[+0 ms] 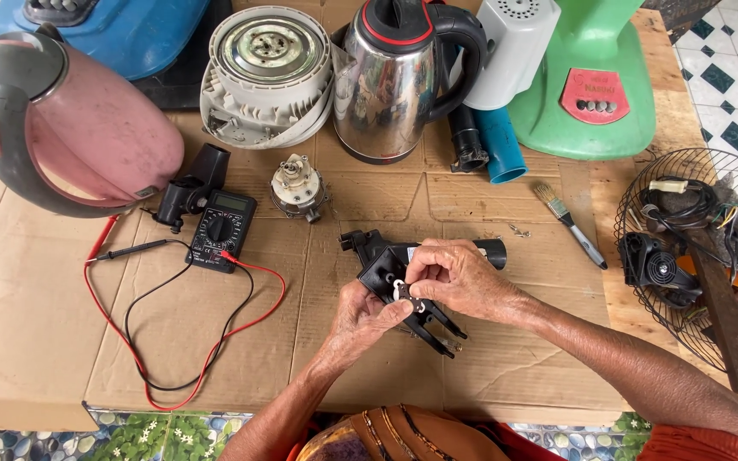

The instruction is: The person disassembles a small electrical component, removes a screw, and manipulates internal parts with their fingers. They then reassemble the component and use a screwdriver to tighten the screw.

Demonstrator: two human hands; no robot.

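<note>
Nearest the camera, the left hand (360, 316) cups a black plastic part (395, 273) from below over the cardboard sheet (44, 324), while the right hand (459, 277) pinches a small white piece (400, 285) against its top with thumb and fingertips pressed together. Left of them lies a black meter (222, 229) with red and black leads (181, 341), a small motor (297, 188) behind, and a paintbrush (570, 224) to the right. Farther back stand a pink kettle (79, 119), a steel kettle (390, 81) and a green fan base (591, 81).
</note>
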